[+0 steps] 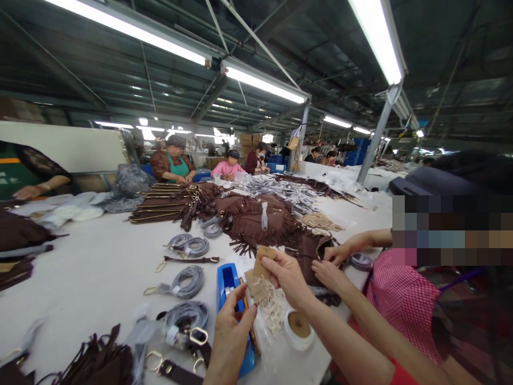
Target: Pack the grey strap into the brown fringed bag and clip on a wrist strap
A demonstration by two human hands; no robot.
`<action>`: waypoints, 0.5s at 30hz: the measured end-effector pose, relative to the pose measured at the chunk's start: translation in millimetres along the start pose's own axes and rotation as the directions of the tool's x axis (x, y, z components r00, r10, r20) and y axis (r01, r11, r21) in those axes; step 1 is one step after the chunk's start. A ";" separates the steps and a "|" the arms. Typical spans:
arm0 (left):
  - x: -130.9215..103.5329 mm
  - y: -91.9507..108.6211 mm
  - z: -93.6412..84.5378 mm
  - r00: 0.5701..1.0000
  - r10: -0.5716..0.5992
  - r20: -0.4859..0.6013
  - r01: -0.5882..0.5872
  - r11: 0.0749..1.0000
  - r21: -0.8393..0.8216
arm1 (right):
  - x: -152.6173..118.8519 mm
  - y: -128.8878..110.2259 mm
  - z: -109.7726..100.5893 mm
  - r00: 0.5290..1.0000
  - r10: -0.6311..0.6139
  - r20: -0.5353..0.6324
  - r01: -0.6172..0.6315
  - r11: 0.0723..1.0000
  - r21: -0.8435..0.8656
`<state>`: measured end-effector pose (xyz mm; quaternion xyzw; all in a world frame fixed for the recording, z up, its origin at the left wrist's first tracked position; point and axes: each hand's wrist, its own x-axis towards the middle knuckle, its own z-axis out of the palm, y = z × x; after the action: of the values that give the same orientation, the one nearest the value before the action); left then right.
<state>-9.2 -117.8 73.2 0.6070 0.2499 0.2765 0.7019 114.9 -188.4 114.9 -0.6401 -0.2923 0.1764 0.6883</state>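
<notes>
A pale, smooth tabletop (100,272) carries everything here. Across its middle, toward the far edge, lies a heap of dark brown bags (248,224), soft and matte like suede or leather, with long cut fringes. By the tabletop's right edge a co-worker in a pink-checked apron (404,299) has both hands on a brown bag with an open mouth. A glossy blue tape dispenser (222,283), long and narrow, stands nearer the near edge, its length running away from it.

The person's left hand (236,326) is empty, over the dispenser, thumb and fingers spread apart. The right hand (286,272) reaches in from the right edge and pinches a tan card tag (262,263) between thumb and fingers. Left of the dispenser, round coils of strap (198,278) in greyish wrapping lie in a line toward the near edge. A round white tub (300,342) with a brown disc-shaped top sits close to the right edge; beside it is a tangle of thin, off-white strings (273,315).

The tag is flat and roughly rectangular, held above the tabletop between dispenser and right edge. Its long axis tilts slightly, the upper end pointing toward the bags and far edge. A second tan card (258,287) shows just below it; whether it is held is unclear.
</notes>
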 end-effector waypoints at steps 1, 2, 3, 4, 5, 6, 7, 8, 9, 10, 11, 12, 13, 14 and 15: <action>1.8 0.8 5.6 1.000 -0.022 0.021 0.024 0.995 -0.093 | -6.6 -3.2 3.6 1.000 0.008 0.023 -0.009 1.000 0.029; 1.9 0.6 8.9 0.997 -0.053 0.052 0.061 0.982 -0.178 | -13.0 -5.5 6.9 0.999 0.017 0.043 -0.020 0.998 0.060; 0.0 -0.4 10.3 0.992 -0.093 0.087 0.112 0.964 -0.241 | -19.0 -6.9 9.8 0.998 0.029 0.060 -0.034 0.996 0.088; -3.5 -2.1 10.1 0.983 -0.137 0.121 0.166 0.946 -0.280 | -24.3 -7.3 12.2 0.997 0.040 0.072 -0.047 0.993 0.110; -8.5 -4.3 8.6 0.972 -0.176 0.153 0.217 0.925 -0.311 | -29.0 -7.0 14.2 0.996 0.050 0.080 -0.059 0.991 0.123; -14.4 -6.9 5.8 0.961 -0.209 0.184 0.262 0.901 -0.346 | -33.2 -6.0 15.6 0.995 0.057 0.083 -0.067 0.990 0.124; -20.7 -10.0 2.0 0.949 -0.240 0.203 0.302 0.877 -0.374 | -36.9 -4.5 16.6 0.995 0.061 0.080 -0.070 0.990 0.123; -27.2 -13.5 -3.1 0.941 -0.264 0.212 0.330 0.858 -0.393 | -40.5 -2.3 17.3 0.995 0.062 0.075 -0.071 0.990 0.121; -33.4 -17.4 -9.4 0.932 -0.291 0.215 0.356 0.845 -0.400 | -44.2 0.4 17.9 0.995 0.065 0.071 -0.073 0.990 0.119; -39.2 -21.9 -17.2 0.924 -0.317 0.212 0.377 0.841 -0.387 | -48.2 3.8 18.7 0.995 0.073 0.075 -0.081 0.990 0.114; -44.7 -26.9 -26.5 0.919 -0.342 0.195 0.391 0.850 -0.352 | -52.7 7.9 20.1 0.992 0.085 0.093 -0.095 0.990 0.103; -49.8 -32.4 -37.1 0.916 -0.365 0.166 0.399 0.868 -0.297 | -57.9 12.8 22.5 0.987 0.101 0.126 -0.112 0.990 0.083; -54.6 -38.4 -48.9 0.917 -0.379 0.126 0.399 0.887 -0.233 | -63.9 18.5 26.1 0.978 0.121 0.169 -0.131 0.990 0.048; -59.2 -45.0 -61.5 0.921 -0.382 0.080 0.390 0.906 -0.164 | -70.5 24.7 31.3 0.966 0.143 0.213 -0.145 0.989 -0.005; -63.6 -52.2 -74.5 0.931 -0.365 0.024 0.366 0.927 -0.084 | -77.5 31.2 38.3 0.957 0.156 0.246 -0.141 0.987 -0.078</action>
<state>-101.8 -114.3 12.2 0.5197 0.3433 0.1493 0.7679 35.4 -202.7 70.9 -0.6531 -0.3332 0.2985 0.6110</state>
